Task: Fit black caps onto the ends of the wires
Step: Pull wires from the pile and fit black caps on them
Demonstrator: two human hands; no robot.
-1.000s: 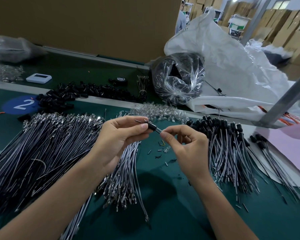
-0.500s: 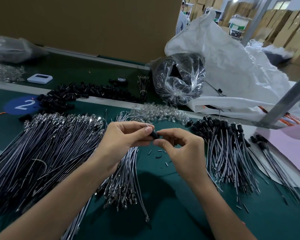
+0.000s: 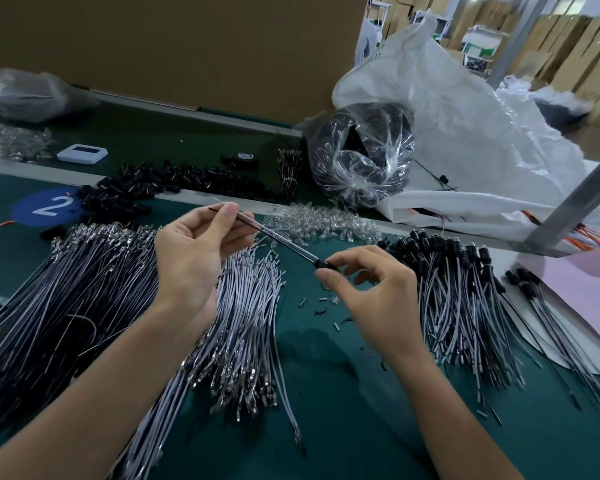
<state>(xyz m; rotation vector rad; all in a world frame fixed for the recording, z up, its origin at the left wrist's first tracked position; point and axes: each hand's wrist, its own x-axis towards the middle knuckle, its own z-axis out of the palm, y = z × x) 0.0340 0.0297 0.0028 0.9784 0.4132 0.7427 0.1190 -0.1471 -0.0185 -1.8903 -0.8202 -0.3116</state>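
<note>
- Two hands hold one thin wire up over the green table. The right hand pinches the black cap at one end, and the left hand pinches the other end.
- This cap looks pushed on.
- Many are done: capped wires lie on the right.
- Many more are left: bare wires with shiny metal tips lie on the left.
- Small, dark loose caps wait farther back.

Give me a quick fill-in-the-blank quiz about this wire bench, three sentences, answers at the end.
1. The right hand pinches a cap coloured ___.
2. The wire runs from that cap up to the ___ hand.
3. The blue circle on the table shows the number ___.

Missing words: black; left; 2.
</note>
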